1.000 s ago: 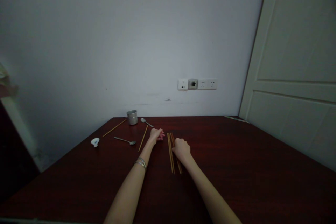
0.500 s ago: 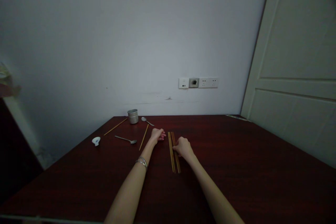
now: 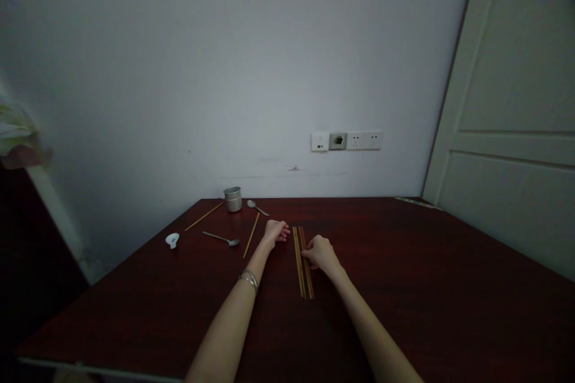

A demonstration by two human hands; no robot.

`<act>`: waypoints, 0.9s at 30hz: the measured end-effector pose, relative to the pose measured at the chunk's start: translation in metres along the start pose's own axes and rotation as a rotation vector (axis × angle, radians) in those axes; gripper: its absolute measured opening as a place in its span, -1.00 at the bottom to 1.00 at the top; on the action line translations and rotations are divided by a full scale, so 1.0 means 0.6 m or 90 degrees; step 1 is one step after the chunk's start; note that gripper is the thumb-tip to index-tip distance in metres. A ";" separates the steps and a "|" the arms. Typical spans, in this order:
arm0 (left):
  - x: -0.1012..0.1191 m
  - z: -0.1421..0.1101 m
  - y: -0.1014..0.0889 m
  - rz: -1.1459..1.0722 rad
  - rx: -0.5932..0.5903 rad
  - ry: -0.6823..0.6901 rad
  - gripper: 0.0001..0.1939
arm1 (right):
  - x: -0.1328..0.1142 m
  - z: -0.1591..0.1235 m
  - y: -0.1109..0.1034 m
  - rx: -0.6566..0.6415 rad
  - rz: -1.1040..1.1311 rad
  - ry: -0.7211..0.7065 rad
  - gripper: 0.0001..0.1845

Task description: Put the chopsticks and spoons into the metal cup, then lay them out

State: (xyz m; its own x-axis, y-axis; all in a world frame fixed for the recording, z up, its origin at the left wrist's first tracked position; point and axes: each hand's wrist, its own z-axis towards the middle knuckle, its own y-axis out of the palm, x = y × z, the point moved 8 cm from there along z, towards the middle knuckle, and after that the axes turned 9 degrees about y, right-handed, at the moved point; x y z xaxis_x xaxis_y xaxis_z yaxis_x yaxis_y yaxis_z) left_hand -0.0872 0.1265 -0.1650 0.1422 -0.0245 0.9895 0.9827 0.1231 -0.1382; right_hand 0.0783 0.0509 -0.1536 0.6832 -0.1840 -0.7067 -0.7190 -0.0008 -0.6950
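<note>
Several wooden chopsticks [image 3: 298, 275] lie side by side on the dark red table, pointing away from me. My right hand [image 3: 321, 252] is at their right side, thumb and fingers pinched on a chopstick [image 3: 309, 278] about mid-length. Left of the row rests my left hand [image 3: 276, 232], fingers loosely curled and somewhat apart, with nothing in it. Just beyond that hand on the left is a single chopstick [image 3: 251, 236], lying aslant. A metal spoon [image 3: 233, 243] lies farther left, and another spoon [image 3: 251, 204] is behind, near the wall.
A metal cup [image 3: 233, 199] stands at the back left. Beside it another chopstick [image 3: 203, 216] lies along the table's left edge. A white ceramic spoon [image 3: 172, 240] sits near that edge. Wall sockets [image 3: 354, 141] are behind the table [image 3: 404, 287], and a pale door [image 3: 507, 131] is at the right.
The rightmost chopsticks have swung from a slant to nearly parallel with the others, my right hand shifting slightly with them. My left hand stays in place. The view has turned a little left.
</note>
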 end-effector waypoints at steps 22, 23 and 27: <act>0.126 0.135 -0.437 0.397 0.454 0.121 -0.64 | -0.245 0.095 0.131 -0.148 -0.081 -0.163 -0.80; 0.110 0.144 -0.458 0.452 0.448 0.090 -0.65 | -0.254 0.099 0.139 -0.133 -0.108 -0.175 -0.80; 0.052 0.184 -0.502 0.678 0.301 0.007 -0.71 | -0.281 0.108 0.171 -0.078 -0.184 -0.194 -0.70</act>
State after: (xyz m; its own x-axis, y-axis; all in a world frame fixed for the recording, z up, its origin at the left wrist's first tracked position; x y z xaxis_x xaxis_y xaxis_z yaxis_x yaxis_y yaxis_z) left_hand -0.3919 0.1982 -0.0881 0.8727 0.3053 0.3810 0.2235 0.4441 -0.8677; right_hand -0.1026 0.1455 -0.1145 0.8520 0.1391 -0.5047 -0.4896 -0.1298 -0.8623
